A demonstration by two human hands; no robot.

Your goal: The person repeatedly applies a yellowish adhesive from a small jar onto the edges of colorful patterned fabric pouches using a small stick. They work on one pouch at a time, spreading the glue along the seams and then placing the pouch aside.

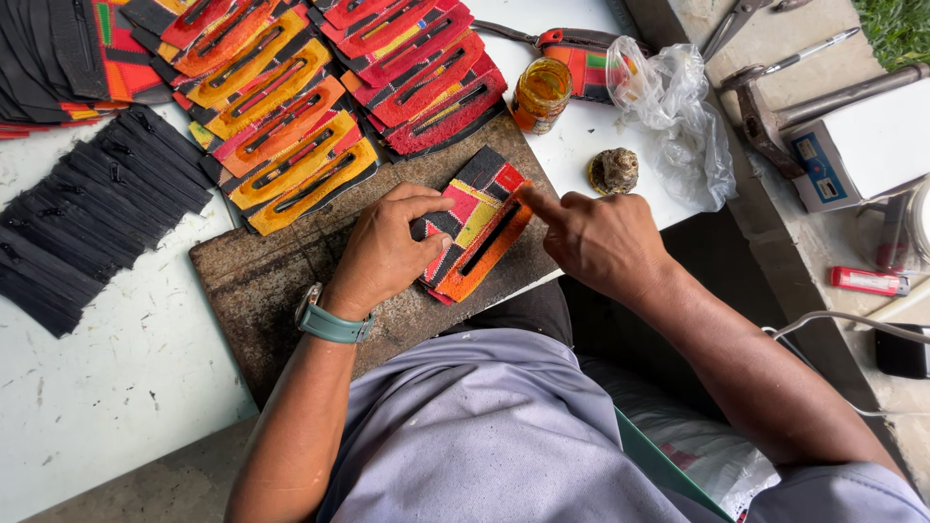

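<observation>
White surface takes up most of the view, w/ a dark worn board lying on it in front of the person. Behind the board: rows of red, orange & yellow patchwork pieces, plus a stack of black zips to the left. On the board sits one patchwork piece w/ a dark slot down its middle. Left hand presses flat on its left edge, fingers spread, gripping nothing. Right hand is loosely curled, forefinger tip touching the piece's upper right edge. Piece looks light, thin & floppy (probably stitched fabric or leather), so best pinned flat or pinched at an edge. Small amber jar stands well apart.
</observation>
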